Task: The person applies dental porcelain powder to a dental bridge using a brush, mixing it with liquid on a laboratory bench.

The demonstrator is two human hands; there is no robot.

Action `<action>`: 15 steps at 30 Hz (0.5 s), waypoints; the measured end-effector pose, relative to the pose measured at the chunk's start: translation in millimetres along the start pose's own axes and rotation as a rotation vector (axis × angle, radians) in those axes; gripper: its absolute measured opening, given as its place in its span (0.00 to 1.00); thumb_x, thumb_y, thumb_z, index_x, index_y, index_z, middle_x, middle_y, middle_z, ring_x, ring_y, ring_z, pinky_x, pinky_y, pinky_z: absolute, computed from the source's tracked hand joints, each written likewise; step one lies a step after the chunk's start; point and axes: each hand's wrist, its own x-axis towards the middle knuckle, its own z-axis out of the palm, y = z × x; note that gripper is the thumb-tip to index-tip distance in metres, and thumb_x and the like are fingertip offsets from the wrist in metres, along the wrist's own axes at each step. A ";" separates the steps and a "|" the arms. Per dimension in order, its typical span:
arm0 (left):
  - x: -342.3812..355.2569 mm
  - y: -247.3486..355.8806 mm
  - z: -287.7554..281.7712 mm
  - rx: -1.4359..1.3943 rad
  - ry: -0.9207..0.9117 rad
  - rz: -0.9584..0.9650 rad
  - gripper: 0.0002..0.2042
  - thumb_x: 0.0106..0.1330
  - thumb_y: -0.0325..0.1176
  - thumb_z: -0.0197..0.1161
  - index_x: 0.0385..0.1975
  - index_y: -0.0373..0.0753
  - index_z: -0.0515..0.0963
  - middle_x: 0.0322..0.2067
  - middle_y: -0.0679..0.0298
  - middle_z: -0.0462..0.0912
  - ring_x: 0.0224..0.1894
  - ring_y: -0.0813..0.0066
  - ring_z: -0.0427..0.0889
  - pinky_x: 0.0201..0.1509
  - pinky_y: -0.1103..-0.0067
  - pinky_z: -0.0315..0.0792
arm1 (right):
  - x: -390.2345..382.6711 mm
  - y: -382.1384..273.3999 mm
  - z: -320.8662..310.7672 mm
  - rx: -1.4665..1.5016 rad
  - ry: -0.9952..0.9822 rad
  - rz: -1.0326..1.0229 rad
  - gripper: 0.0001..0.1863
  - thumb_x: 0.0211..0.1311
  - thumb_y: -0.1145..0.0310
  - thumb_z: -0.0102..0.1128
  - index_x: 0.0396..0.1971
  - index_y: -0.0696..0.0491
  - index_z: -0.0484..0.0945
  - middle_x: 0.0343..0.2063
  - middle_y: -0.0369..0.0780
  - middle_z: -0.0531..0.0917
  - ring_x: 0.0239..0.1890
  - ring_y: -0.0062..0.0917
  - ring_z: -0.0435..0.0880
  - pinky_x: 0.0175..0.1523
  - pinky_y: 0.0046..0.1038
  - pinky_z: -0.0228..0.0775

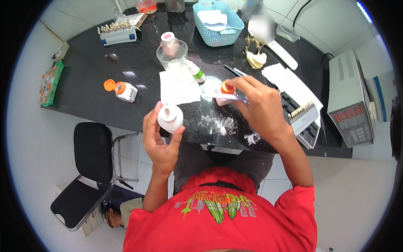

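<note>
A white plastic bottle with a pale nozzle (171, 119) is in my left hand (160, 148), its fingers wrapped round it just off the counter's front edge. My right hand (265, 110) pinches the orange cap (228, 87) of a small bottle on the counter. A flat, pale spatula-like blade (221, 96) sticks out leftward from the same hand, and its grip is hidden. White powder (226, 125) lies scattered in front of the right hand. Left of the paper, a white bottle with a flipped-open orange lid (127, 92) leans on its side.
On the dark counter (84, 80), a white paper sheet (179, 88), a green-labelled bottle (195, 72) and a clear cup (178, 49) stand mid-way. Behind are a blue basket (222, 38) and a dental model (255, 59). Shade guides (303, 119) and a control unit (351, 101) stand right.
</note>
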 end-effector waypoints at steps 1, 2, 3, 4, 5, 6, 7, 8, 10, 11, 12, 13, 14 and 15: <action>-1.4 3.1 -1.8 0.009 -0.012 -0.003 0.31 0.60 0.24 0.72 0.63 0.29 0.67 0.61 0.52 0.70 0.62 0.64 0.74 0.67 0.71 0.69 | 1.3 3.0 1.1 -0.023 0.010 -0.009 0.13 0.54 0.66 0.71 0.39 0.51 0.82 0.34 0.37 0.84 0.32 0.36 0.86 0.34 0.35 0.78; -3.8 5.7 -4.7 0.021 -0.027 -0.007 0.31 0.60 0.24 0.72 0.62 0.28 0.67 0.63 0.51 0.69 0.64 0.64 0.73 0.68 0.70 0.67 | 1.7 5.5 3.2 -0.042 0.021 -0.016 0.13 0.54 0.65 0.71 0.39 0.51 0.82 0.34 0.36 0.84 0.33 0.36 0.86 0.35 0.34 0.78; -7.0 7.9 -7.6 0.026 -0.039 -0.030 0.31 0.59 0.25 0.73 0.63 0.28 0.67 0.62 0.51 0.70 0.63 0.64 0.73 0.67 0.70 0.69 | 2.6 4.8 2.2 -0.051 0.023 -0.019 0.13 0.54 0.65 0.71 0.39 0.51 0.82 0.35 0.36 0.85 0.34 0.35 0.86 0.35 0.33 0.78; -10.9 11.0 -9.1 0.027 -0.045 -0.038 0.32 0.59 0.25 0.73 0.63 0.28 0.67 0.62 0.51 0.70 0.63 0.64 0.73 0.67 0.69 0.69 | 0.5 6.9 4.5 -0.035 0.027 -0.023 0.13 0.54 0.65 0.71 0.39 0.52 0.82 0.35 0.36 0.85 0.34 0.35 0.86 0.36 0.33 0.78; -12.9 14.6 -10.8 0.029 -0.048 -0.038 0.32 0.59 0.26 0.74 0.63 0.28 0.67 0.62 0.51 0.70 0.63 0.64 0.73 0.67 0.69 0.69 | 0.9 6.8 5.0 -0.051 0.023 -0.019 0.14 0.53 0.65 0.71 0.39 0.52 0.82 0.36 0.36 0.85 0.34 0.35 0.86 0.36 0.34 0.78; -15.9 16.9 -12.2 0.031 -0.050 -0.038 0.33 0.59 0.26 0.74 0.63 0.28 0.67 0.62 0.50 0.70 0.63 0.64 0.73 0.67 0.69 0.69 | 0.0 6.4 5.3 -0.068 0.019 -0.015 0.14 0.53 0.64 0.71 0.39 0.52 0.82 0.36 0.37 0.86 0.34 0.36 0.87 0.36 0.34 0.78; -20.6 16.9 -13.1 0.022 -0.044 -0.052 0.33 0.58 0.27 0.75 0.63 0.28 0.66 0.61 0.50 0.71 0.63 0.63 0.74 0.67 0.69 0.69 | -2.8 6.6 6.4 -0.067 0.016 -0.009 0.14 0.53 0.64 0.71 0.39 0.52 0.81 0.36 0.37 0.86 0.34 0.36 0.87 0.37 0.34 0.78; -22.3 17.0 -13.9 0.022 -0.041 -0.044 0.34 0.58 0.26 0.74 0.64 0.29 0.67 0.60 0.51 0.72 0.61 0.64 0.75 0.65 0.70 0.70 | -1.6 6.6 6.0 -0.066 0.021 -0.012 0.14 0.53 0.64 0.71 0.39 0.52 0.81 0.36 0.37 0.86 0.34 0.36 0.87 0.37 0.35 0.78; -27.2 15.9 -15.4 0.024 -0.031 -0.030 0.34 0.57 0.24 0.74 0.65 0.30 0.67 0.57 0.53 0.73 0.58 0.66 0.77 0.61 0.72 0.73 | -2.0 6.2 5.0 -0.058 0.019 -0.005 0.15 0.53 0.64 0.71 0.40 0.51 0.81 0.36 0.37 0.86 0.35 0.36 0.87 0.37 0.35 0.78; -29.2 16.9 -13.5 0.007 -0.012 -0.024 0.34 0.57 0.23 0.74 0.64 0.29 0.67 0.56 0.53 0.73 0.58 0.65 0.77 0.61 0.71 0.73 | -2.3 5.6 4.2 -0.049 0.017 -0.002 0.15 0.53 0.64 0.71 0.40 0.51 0.81 0.37 0.37 0.86 0.35 0.36 0.87 0.38 0.35 0.78; -30.3 17.7 -12.8 0.010 -0.014 -0.023 0.34 0.57 0.23 0.74 0.64 0.29 0.67 0.56 0.53 0.73 0.58 0.65 0.77 0.61 0.72 0.73 | -2.7 5.1 3.4 -0.040 0.013 -0.001 0.15 0.53 0.64 0.71 0.41 0.51 0.81 0.37 0.37 0.86 0.35 0.36 0.87 0.38 0.35 0.78; -31.1 18.6 -12.7 0.013 -0.015 -0.022 0.33 0.57 0.23 0.74 0.64 0.29 0.68 0.56 0.53 0.74 0.58 0.65 0.77 0.61 0.72 0.73 | -2.6 4.8 2.4 -0.041 0.008 -0.004 0.16 0.54 0.64 0.71 0.42 0.51 0.81 0.38 0.37 0.85 0.36 0.35 0.87 0.38 0.34 0.79; -31.6 18.8 -11.7 0.014 -0.018 -0.022 0.33 0.57 0.23 0.74 0.64 0.29 0.68 0.56 0.53 0.74 0.58 0.65 0.77 0.61 0.72 0.73 | -3.1 4.4 1.1 -0.050 0.005 0.002 0.16 0.54 0.64 0.71 0.42 0.50 0.81 0.38 0.37 0.85 0.36 0.35 0.87 0.39 0.34 0.79; -31.6 19.6 -10.5 0.007 -0.018 -0.025 0.33 0.57 0.24 0.74 0.63 0.29 0.69 0.56 0.53 0.74 0.57 0.65 0.78 0.61 0.72 0.73 | -3.4 3.7 -0.1 -0.058 0.002 0.007 0.16 0.54 0.64 0.70 0.42 0.50 0.81 0.39 0.37 0.85 0.37 0.35 0.87 0.39 0.34 0.79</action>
